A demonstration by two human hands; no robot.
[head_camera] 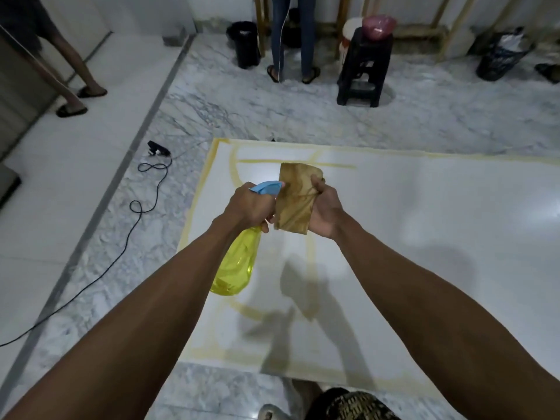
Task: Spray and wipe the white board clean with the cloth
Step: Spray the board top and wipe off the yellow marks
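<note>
Gripping the spray bottle [235, 265], the left hand [250, 206] is aiming its nozzle at the cloth [295, 198] clenched in the right hand [325, 207], both hovering above the white board [424, 237].

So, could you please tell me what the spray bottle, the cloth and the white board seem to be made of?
The spray bottle looks like translucent yellow plastic, since light passes through it, with an opaque blue plastic head. The cloth seems a soft brownish fabric: it folds and creases in the right hand. The white board looks smooth and glossy, reflecting light; whether laminate or coated panel is unclear.
</note>
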